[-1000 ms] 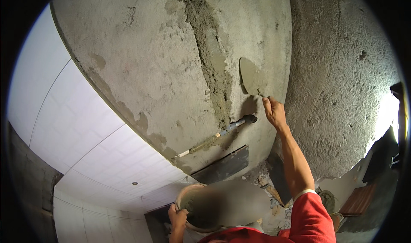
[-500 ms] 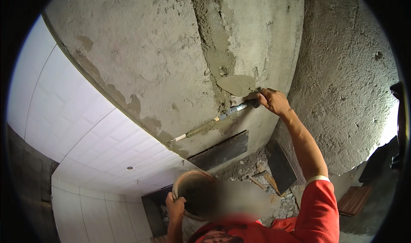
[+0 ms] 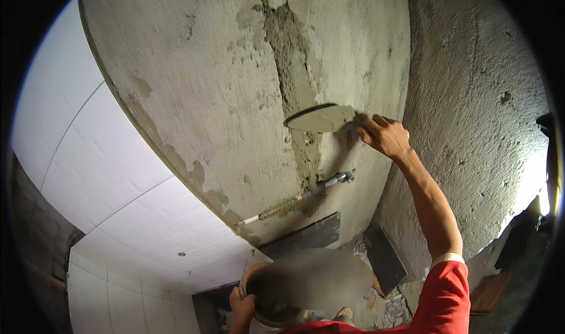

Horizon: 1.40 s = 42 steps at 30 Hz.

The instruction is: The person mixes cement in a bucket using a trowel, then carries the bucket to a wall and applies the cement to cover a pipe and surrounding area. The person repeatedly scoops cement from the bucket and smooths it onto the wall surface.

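My right hand point(image 3: 387, 137) is closed round the handle of a pointed trowel point(image 3: 322, 120). Its blade lies against or just off the concrete wall, over a vertical strip of rough, wet mortar point(image 3: 289, 60); whether it touches I cannot tell. Below the blade, a grey pipe point(image 3: 321, 187) with a metal fitting at its right end runs slantwise along the wall. Low in the view, my left hand point(image 3: 242, 303) grips the rim of a round bucket point(image 3: 254, 271). The bucket's inside is dark, and a blurred patch hides its right part.
White panels point(image 3: 147, 210) meet the wall along a curved edge on the left. A rough side wall point(image 3: 471, 99) stands at the right, with a bright light beside it. Dark slabs point(image 3: 385, 257) lean low down, near rubble point(image 3: 391, 310) on the floor.
The trowel has moved up the wall, away from the pipe, and its blade has turned somewhat. My view has tilted upward, so bucket and left hand sit lower. Both hands keep their grip.
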Available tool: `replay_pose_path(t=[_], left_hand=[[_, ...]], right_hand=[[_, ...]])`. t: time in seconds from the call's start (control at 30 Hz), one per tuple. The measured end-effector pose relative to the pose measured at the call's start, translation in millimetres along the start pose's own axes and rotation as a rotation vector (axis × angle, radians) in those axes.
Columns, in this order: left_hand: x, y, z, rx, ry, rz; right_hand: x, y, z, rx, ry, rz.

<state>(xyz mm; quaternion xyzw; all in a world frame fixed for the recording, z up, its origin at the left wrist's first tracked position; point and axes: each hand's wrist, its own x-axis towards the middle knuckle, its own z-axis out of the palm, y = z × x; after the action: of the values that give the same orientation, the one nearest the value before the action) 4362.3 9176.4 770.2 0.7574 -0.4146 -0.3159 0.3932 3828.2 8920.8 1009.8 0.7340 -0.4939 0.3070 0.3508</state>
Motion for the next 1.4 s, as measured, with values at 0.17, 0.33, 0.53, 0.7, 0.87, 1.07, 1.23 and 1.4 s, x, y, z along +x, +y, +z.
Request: replay_pose_path(t=[0.17, 0.33, 0.53, 0.7, 0.87, 1.07, 1.23, 1.4], left_hand=[[8.1, -15.6, 1.5, -0.077, -0.004, -0.026], [15.5, -25.1, 8.7, -0.109, -0.045, -0.098], [28.0, -22.5, 10.3, -0.097, -0.076, -0.267], [15.7, -7.0, 7.6, 0.04, -0.05, -0.221], [1.9, 7.1, 1.3, -0.159, -0.015, 0.044], [0.7, 9.2, 3.1, -0.21, -0.113, -0.101], [9.3, 5.1, 8.8, -0.236, -0.227, -0.126], [16.7, 16.3, 17.6, -0.222, -0.308, -0.091]], right_hand=[[81.0, 13.6, -40.4, -0.041, -0.006, -0.02], [136.3, 26.6, -81.2, -0.02, -0.008, 0.072], [176.8, 40.9, -113.4, 0.173, -0.043, 0.136], [154.5, 42.2, -90.0, 0.445, 0.007, 0.283], [71.8, 31.2, -52.0, 0.814, -0.079, 0.709], [-107.3, -59.1, -6.9, 0.845, -0.072, 1.149], [-216.7, -180.8, -14.4, 1.191, -0.313, 1.555], [-253.6, -265.5, -36.9, 1.334, -0.479, 1.676]])
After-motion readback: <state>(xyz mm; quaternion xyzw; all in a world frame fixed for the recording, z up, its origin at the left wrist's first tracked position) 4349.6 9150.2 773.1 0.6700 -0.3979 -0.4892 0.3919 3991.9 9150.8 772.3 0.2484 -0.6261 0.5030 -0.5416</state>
